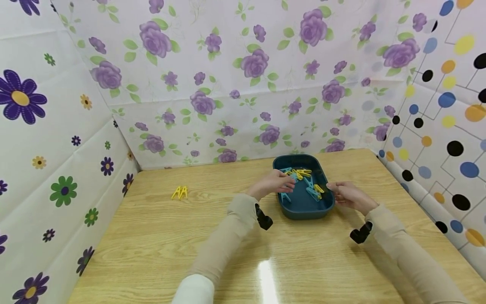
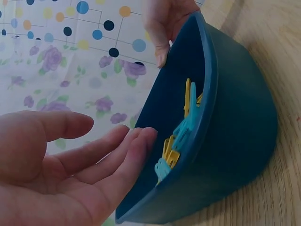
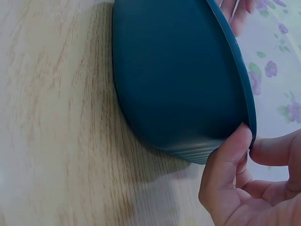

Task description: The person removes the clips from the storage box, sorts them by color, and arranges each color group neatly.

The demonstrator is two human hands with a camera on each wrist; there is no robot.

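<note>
Looked bright and even in the head view, with a white streak of glare on the table [image 1: 152, 245] near the bottom edge and a soft shadow beside the right sleeve [image 1: 406, 249]. Stretched toward the corners there. Appeared dimmer and cooler in both wrist views, with hazy detail and a dull shadow beside the tub [image 3: 174, 84].
</note>
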